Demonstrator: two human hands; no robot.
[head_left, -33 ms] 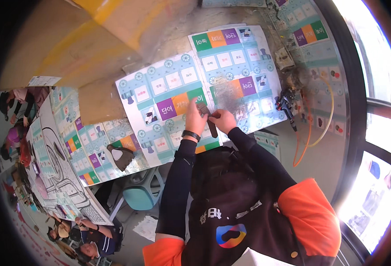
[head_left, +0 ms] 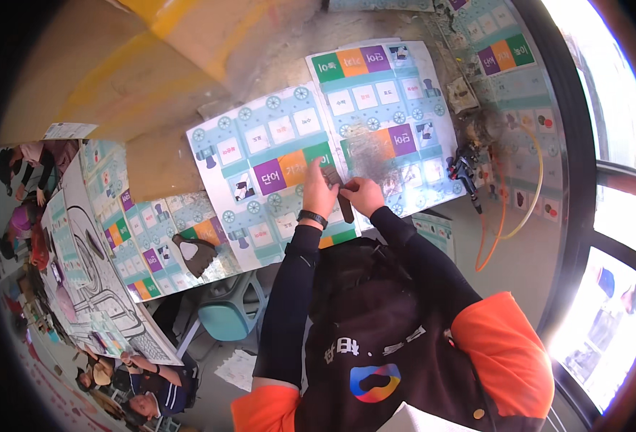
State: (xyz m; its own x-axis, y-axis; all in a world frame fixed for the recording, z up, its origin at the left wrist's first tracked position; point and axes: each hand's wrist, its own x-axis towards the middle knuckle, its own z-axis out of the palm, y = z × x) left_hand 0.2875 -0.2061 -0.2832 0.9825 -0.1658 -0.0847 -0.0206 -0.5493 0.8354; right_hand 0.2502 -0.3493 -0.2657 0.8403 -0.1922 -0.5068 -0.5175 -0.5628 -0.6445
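Both of my hands are together over the printed sheets on the table, pinching a narrow dark brown strip [head_left: 346, 209]. My left hand [head_left: 319, 193], with a dark band at the wrist, grips its upper part. Beside it, my right hand [head_left: 365, 196] has its fingertips closed at the strip's middle, while the lower end hangs free toward me. What the strip is made of, and its exact kind, I cannot make out. Under my hands lies a white sheet [head_left: 217, 140] printed with coloured blocks and pale blue train shapes.
A brown piece with a white patch [head_left: 197, 257] lies at the table's left edge. To the right sits a black air tool [head_left: 464, 175] with orange and yellow hoses. A teal-seated chair [head_left: 224, 320] stands below the table. Other people [head_left: 149, 381] are at the far left.
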